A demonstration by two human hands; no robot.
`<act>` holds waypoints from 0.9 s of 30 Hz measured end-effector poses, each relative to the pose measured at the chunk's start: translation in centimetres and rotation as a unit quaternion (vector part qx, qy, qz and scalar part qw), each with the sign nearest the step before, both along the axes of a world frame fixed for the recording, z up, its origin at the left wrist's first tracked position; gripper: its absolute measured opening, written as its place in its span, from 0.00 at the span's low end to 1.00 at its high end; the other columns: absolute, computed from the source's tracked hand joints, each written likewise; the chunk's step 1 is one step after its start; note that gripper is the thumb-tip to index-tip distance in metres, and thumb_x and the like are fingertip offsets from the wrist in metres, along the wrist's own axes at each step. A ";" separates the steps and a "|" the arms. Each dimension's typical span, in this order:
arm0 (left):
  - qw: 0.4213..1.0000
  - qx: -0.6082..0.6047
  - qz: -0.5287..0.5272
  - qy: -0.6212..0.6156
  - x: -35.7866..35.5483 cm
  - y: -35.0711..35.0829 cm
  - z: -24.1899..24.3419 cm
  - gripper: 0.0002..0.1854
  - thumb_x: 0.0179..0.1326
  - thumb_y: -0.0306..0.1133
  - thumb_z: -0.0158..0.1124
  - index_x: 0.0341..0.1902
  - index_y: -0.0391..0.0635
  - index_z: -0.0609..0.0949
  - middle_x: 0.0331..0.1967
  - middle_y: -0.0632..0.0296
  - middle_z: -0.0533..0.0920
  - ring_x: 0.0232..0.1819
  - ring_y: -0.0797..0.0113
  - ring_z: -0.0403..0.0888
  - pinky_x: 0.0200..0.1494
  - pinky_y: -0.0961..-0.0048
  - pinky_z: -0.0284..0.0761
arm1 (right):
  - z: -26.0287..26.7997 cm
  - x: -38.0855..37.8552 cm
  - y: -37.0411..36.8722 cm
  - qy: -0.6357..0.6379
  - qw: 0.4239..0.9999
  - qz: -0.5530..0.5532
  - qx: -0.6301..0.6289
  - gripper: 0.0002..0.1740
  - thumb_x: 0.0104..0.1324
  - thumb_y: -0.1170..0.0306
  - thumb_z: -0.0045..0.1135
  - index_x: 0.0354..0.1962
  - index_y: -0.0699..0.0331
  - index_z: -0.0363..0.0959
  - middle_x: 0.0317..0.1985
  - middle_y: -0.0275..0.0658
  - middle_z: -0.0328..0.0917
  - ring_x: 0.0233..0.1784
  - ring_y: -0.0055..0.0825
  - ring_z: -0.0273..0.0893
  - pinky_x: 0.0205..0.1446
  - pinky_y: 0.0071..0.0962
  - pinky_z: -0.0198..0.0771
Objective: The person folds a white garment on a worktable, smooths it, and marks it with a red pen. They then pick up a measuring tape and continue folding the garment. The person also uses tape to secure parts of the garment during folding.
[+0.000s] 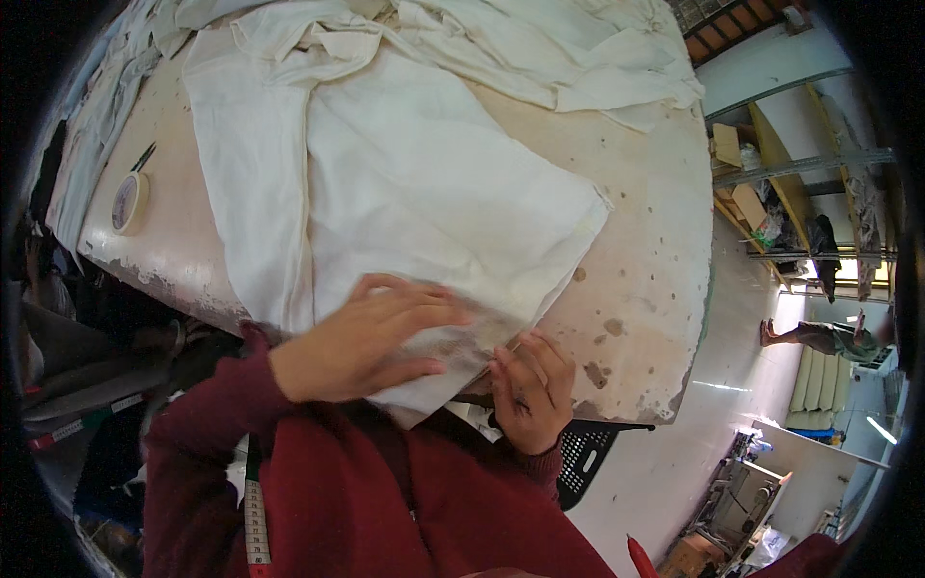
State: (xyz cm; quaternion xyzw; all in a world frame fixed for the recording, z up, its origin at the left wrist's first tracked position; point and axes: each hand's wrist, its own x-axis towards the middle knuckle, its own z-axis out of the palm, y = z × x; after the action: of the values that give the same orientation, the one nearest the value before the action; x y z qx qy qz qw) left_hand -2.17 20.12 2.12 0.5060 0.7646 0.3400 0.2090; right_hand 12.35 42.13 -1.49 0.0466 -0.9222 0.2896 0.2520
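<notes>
A white cloth garment (405, 166) with long seams lies spread over the worn table, and its near end hangs over the front edge. Flat on this cloth rests my left hand (376, 336), fingers slightly apart and blurred, holding nothing. My right hand (535, 390) is at the table's front edge, its thumb and fingers pinching the garment's right-hand edge. The fingers partly hide the gripped fold.
More off-white garments (520, 50) are heaped along the table's far side. A masking tape roll (130, 204) sits at left. Below the front edge is a black plastic basket (584, 451). A tape measure (255, 520) hangs before me. Shelves (795, 173) and a person (831, 338) are at right.
</notes>
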 end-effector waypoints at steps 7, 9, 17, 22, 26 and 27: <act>0.988 -0.031 0.092 0.123 1.4 4.5 -2.3 0.51 0.52 0.55 0.74 0.77 0.52 0.61 0.74 0.67 0.67 0.79 0.63 0.56 0.74 0.52 0.49 | 0.1 -1.9 1.5 -0.106 0.991 0.004 -0.086 0.21 0.56 0.76 0.73 0.48 0.60 0.79 0.52 0.39 0.79 0.53 0.39 0.81 0.53 0.35 0.79; 0.987 -0.037 0.103 0.115 1.4 4.3 -2.5 0.54 0.49 0.56 0.74 0.78 0.52 0.60 0.74 0.68 0.67 0.79 0.65 0.56 0.74 0.52 0.49 | 0.1 -1.9 1.4 -0.092 0.992 0.014 -0.086 0.20 0.55 0.75 0.74 0.46 0.60 0.80 0.50 0.39 0.80 0.51 0.39 0.82 0.52 0.34 0.79; 0.988 -0.042 0.079 0.129 1.1 4.2 -3.0 0.61 0.41 0.60 0.78 0.77 0.49 0.58 0.78 0.67 0.62 0.80 0.62 0.54 0.72 0.50 0.50 | -0.2 -2.3 0.3 -0.091 0.990 -0.050 -0.097 0.12 0.58 0.75 0.71 0.40 0.64 0.79 0.48 0.41 0.80 0.45 0.37 0.81 0.46 0.33 0.77; 0.990 -0.050 0.036 0.124 0.3 3.5 -2.7 0.64 0.38 0.64 0.76 0.78 0.51 0.57 0.79 0.69 0.61 0.81 0.62 0.53 0.71 0.51 0.51 | -0.8 -2.3 0.0 -0.063 0.970 -0.153 -0.178 0.05 0.69 0.78 0.60 0.42 0.69 0.76 0.45 0.43 0.79 0.43 0.34 0.82 0.48 0.27 0.78; 0.991 -0.060 0.022 0.121 0.0 3.4 -2.4 0.63 0.37 0.65 0.74 0.78 0.52 0.58 0.79 0.70 0.60 0.81 0.62 0.52 0.71 0.52 0.51 | -1.3 -2.3 0.2 -0.043 0.885 -0.210 -0.414 0.10 0.77 0.73 0.49 0.49 0.73 0.70 0.46 0.46 0.76 0.40 0.37 0.85 0.46 0.28 0.81; 0.991 -0.060 0.021 0.116 -0.1 3.4 -2.3 0.63 0.37 0.65 0.74 0.78 0.53 0.60 0.80 0.70 0.60 0.81 0.62 0.52 0.72 0.53 0.50 | -1.2 -2.2 0.4 -0.032 0.880 -0.231 -0.414 0.11 0.78 0.72 0.47 0.49 0.73 0.68 0.47 0.47 0.76 0.39 0.38 0.86 0.45 0.29 0.81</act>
State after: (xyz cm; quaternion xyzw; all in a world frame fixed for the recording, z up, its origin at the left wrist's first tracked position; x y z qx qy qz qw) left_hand -2.23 23.53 -0.16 0.5128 0.8131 0.2366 0.1414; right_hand 10.13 42.50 -2.71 -0.2855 -0.7107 0.5796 0.2784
